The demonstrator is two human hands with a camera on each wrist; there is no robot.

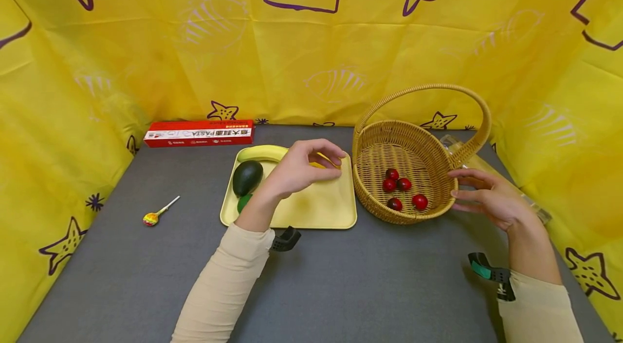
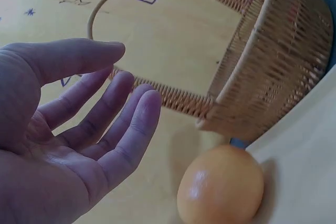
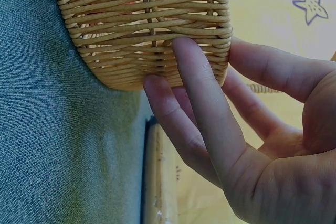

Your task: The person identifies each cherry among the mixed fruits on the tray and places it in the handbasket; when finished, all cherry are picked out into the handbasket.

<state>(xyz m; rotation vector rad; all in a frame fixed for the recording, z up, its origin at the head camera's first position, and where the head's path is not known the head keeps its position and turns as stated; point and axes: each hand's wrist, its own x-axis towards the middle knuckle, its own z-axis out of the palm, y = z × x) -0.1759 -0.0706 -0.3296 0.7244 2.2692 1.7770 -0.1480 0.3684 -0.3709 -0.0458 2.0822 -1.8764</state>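
My left hand (image 1: pixel 304 167) hovers over the right part of a pale yellow tray (image 1: pixel 311 216), its fingers loosely bent and nothing between them. Close below it on the tray sits an orange (image 2: pixel 220 187), mostly hidden by the hand in the head view. At the tray's left side lie a banana (image 1: pixel 260 153), a dark green avocado (image 1: pixel 247 178) and a green fruit (image 1: pixel 244 202) partly covered by my forearm. My right hand (image 1: pixel 491 199) holds the right rim of a wicker basket (image 3: pixel 147 30), fingertips against its outer wall. Several small dark red fruits (image 1: pixel 419 202) lie inside the basket.
A red pasta box (image 1: pixel 199 133) lies at the back left. A lollipop (image 1: pixel 152 218) rests on the grey table left of the tray. Behind my right hand lies a clear, long package (image 1: pixel 486 167). The basket's tall handle (image 1: pixel 428 87) arches upward, and yellow cloth surrounds the table.
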